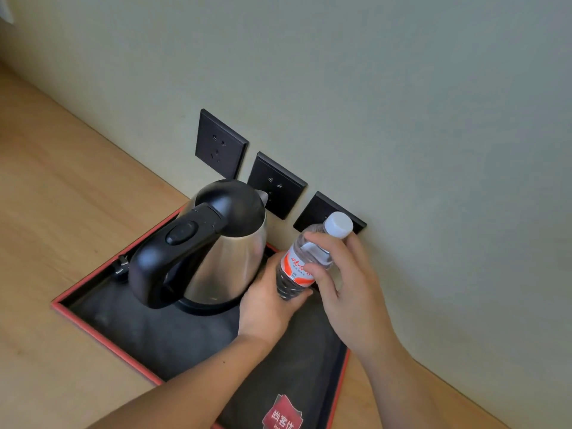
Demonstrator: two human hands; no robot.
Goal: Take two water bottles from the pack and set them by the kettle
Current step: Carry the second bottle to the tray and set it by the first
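- Stainless-steel electric kettle (216,243) with a black lid and handle stands on a black tray (161,335) edged in red, set on a pale wooden counter (62,196).
- Both hands hold one clear water bottle (305,258), white-capped with an orange-and-white label, tilted just beside the kettle's right flank over the tray's far corner.
- Left hand (267,308) is wrapped around the bottle's lower body.
- Right hand (346,283) grips its shoulder and label, fingers curled across the front.
- Three black wall sockets (221,144) line the grey-green wall (402,103) behind.
- A red emblem (281,413) marks the tray's near end.
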